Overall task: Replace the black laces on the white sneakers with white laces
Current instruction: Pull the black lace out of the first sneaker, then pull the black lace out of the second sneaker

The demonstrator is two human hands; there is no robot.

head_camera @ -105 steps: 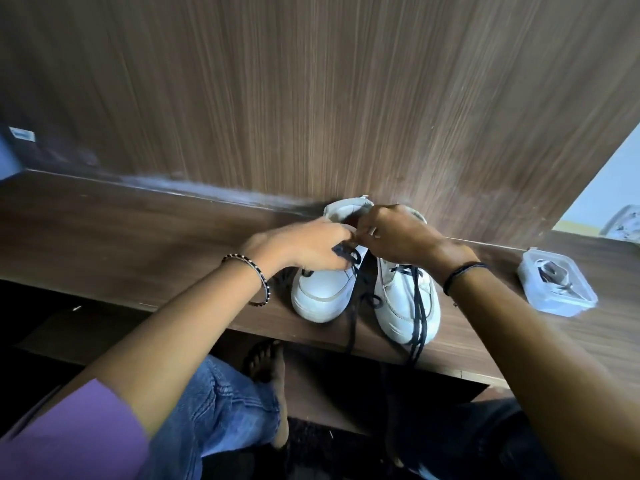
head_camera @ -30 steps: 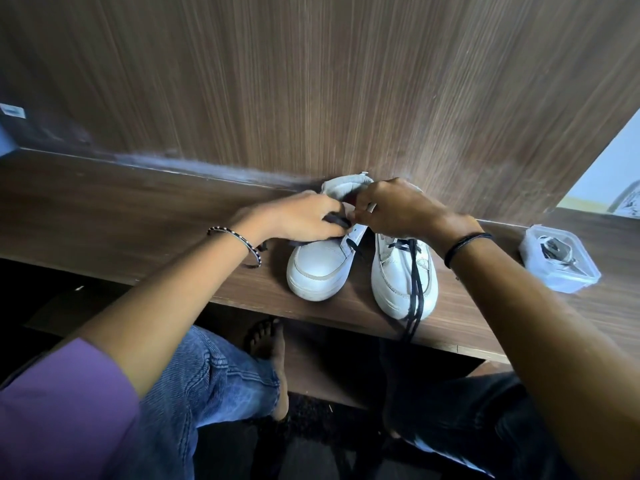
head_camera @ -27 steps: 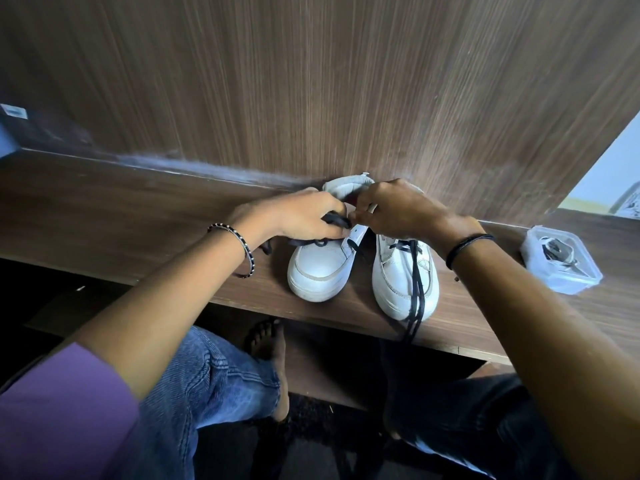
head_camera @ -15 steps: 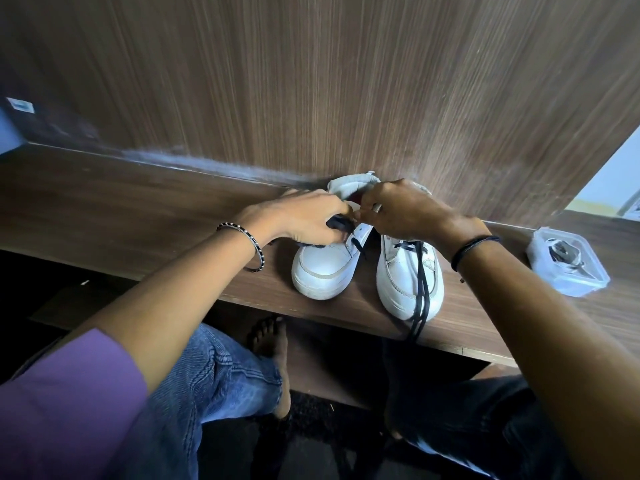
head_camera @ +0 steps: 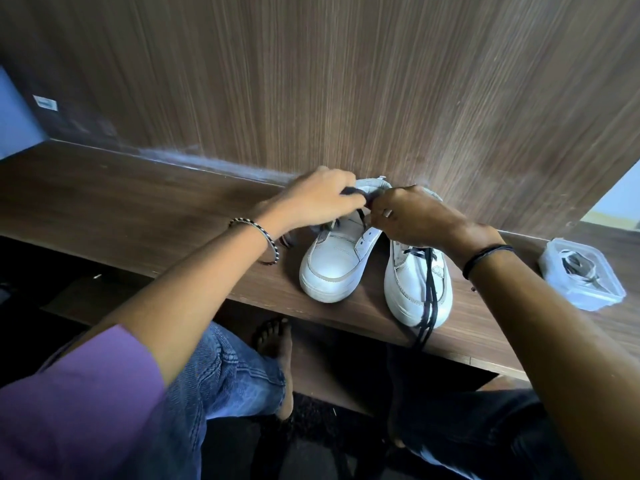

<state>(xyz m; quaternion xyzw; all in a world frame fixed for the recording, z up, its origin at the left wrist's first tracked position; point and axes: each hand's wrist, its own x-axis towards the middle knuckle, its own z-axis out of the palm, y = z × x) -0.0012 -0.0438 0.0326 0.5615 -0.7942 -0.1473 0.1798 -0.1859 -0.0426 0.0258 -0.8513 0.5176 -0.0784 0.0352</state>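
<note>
Nearly bare white sneaker [head_camera: 329,268], loose black lace [head_camera: 350,192].

Counter [head_camera: 138,209] and panel [head_camera: 311,81]: dark wood-grain finish, matt with a dull sheen. Sneakers [head_camera: 332,261]: smooth white leather-like uppers, slightly glossy. Laces [head_camera: 429,289]: flat black cloth. Box [head_camera: 585,296]: clear glossy plastic. Jeans [head_camera: 225,375]: blue denim. Sleeve [head_camera: 79,403]: matt purple cloth.

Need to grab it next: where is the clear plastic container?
Head view, far right: the clear plastic container sits on the wooden ledge, right of the black-laced sneaker.
</note>
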